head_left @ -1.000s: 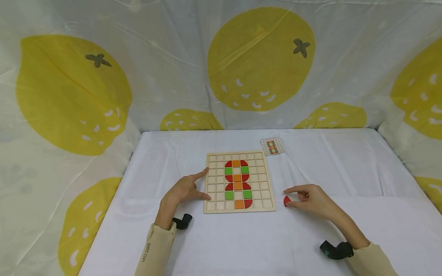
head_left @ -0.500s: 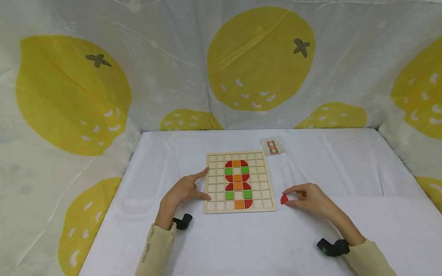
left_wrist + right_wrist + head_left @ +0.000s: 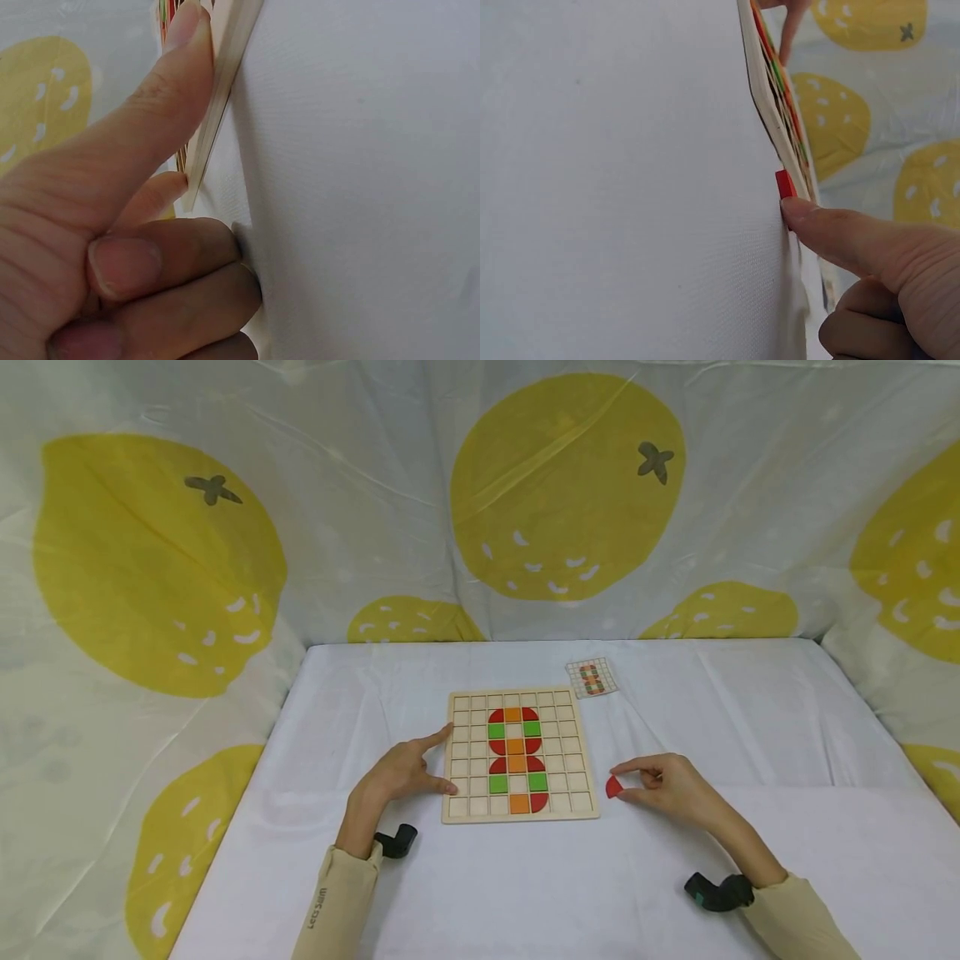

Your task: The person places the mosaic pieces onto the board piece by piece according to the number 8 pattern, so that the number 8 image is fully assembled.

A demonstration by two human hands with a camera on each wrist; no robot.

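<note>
A square wooden grid board [image 3: 560, 762] lies on the white cloth. Set in its middle columns are red quarter-round tiles [image 3: 538, 802], green square tiles [image 3: 537, 782] and orange square tiles [image 3: 520, 804]. At the board's left side, my left hand [image 3: 399, 772] rests its straight thumb on the edge and its extended index finger against the same side; its other fingers are curled in the left wrist view. My right hand [image 3: 675, 789] pinches a red quarter-round tile [image 3: 613, 787] between thumb and index finger, just right of the board and low over the cloth.
A small pattern card [image 3: 592, 677] printed with a coloured grid lies behind the board's back right corner. White cloth [image 3: 525, 893] covers the table, and a lemon-print curtain [image 3: 375, 527] hangs behind and at both sides.
My right hand has shifted a little left and away from me, bringing the red tile closer to the board and turning it slightly. The left hand and board stay put.
</note>
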